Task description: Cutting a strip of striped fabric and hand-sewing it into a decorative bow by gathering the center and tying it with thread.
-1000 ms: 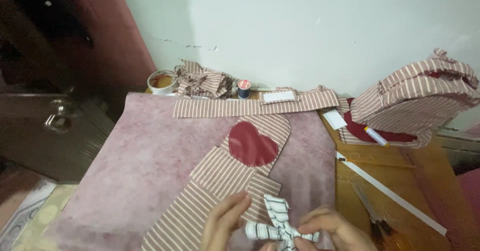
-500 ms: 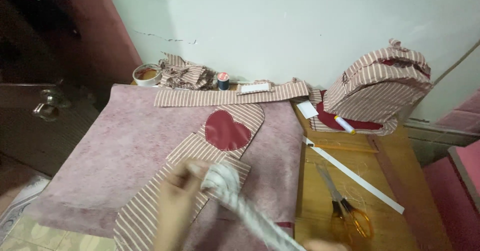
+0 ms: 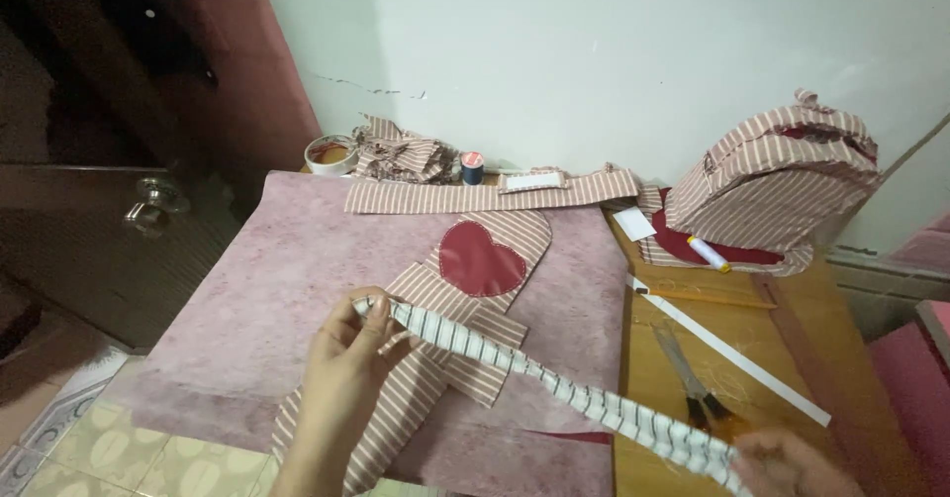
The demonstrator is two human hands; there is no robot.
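Observation:
My left hand pinches one end of a long narrow strip of black-and-white striped fabric. The strip runs taut down to the right, where my right hand grips its other end at the bottom edge of the view. Under the strip lies a red-and-white striped fabric panel with a dark red heart patch sewn on it, resting on a pink cloth-covered table.
Orange-handled scissors and a white ruler lie on the wooden tabletop at right. A striped fabric bag shape, a marker, a thread spool, a tape roll and a long striped band stand near the wall. A door with a knob is left.
The bunched striped strip has been pulled out straight between my hands. My right hand moved down to the right; my left hand stayed near the panel. The camera view shifted.

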